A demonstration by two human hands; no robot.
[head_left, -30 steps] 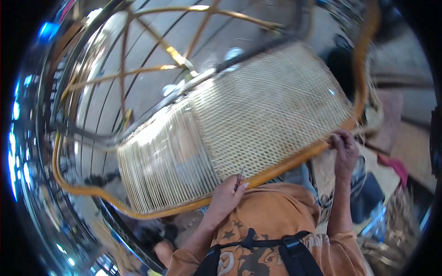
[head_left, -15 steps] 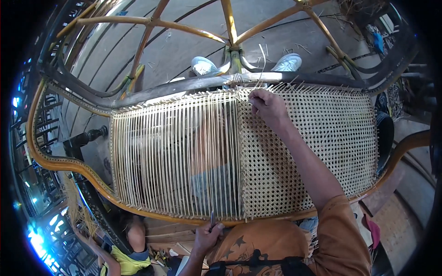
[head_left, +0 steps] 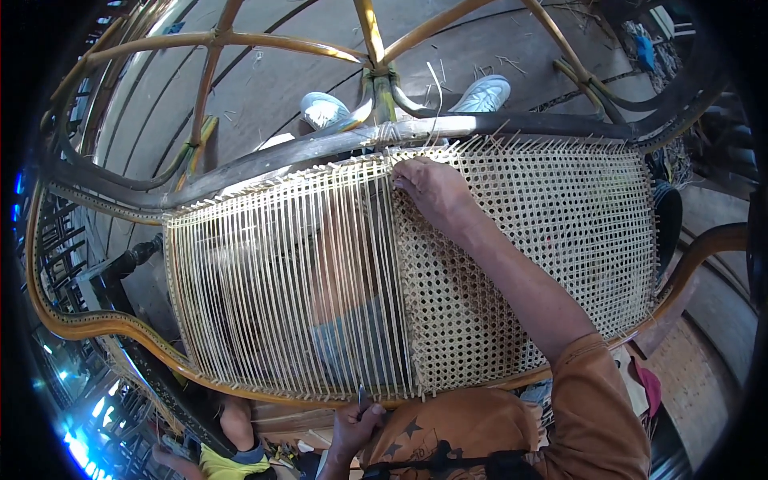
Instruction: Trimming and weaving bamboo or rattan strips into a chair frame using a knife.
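We see a cane panel [head_left: 512,272] stretched across a bent wooden frame [head_left: 104,326], lying over what seems to be the wearer's lap, probably so that both its long edges come within reach. Its right part is an openwork mesh; its left part has mostly parallel strands [head_left: 272,288], running from the far edge to the near edge.

Our right hand [head_left: 432,188] reaches across the mesh to the far edge, just where the two parts meet, with its fingers bent down at the cane. Our left hand [head_left: 356,424] is closed around a thin metal tool [head_left: 362,396], its tip pointing up at the near edge, left of the same seam; we judge that it is kept there to be handy while the other hand works.

The right fingertips are hidden beneath the hand, so we cannot tell whether they pinch a strand or rest open. A loose strand [head_left: 436,88] curls up past the dark far rail [head_left: 320,146], but its lower end is lost near the hand. The left fist covers the tool's handle. The forearm hides part of the mesh, and the frame's right end is cut off by the dark rim of the view.
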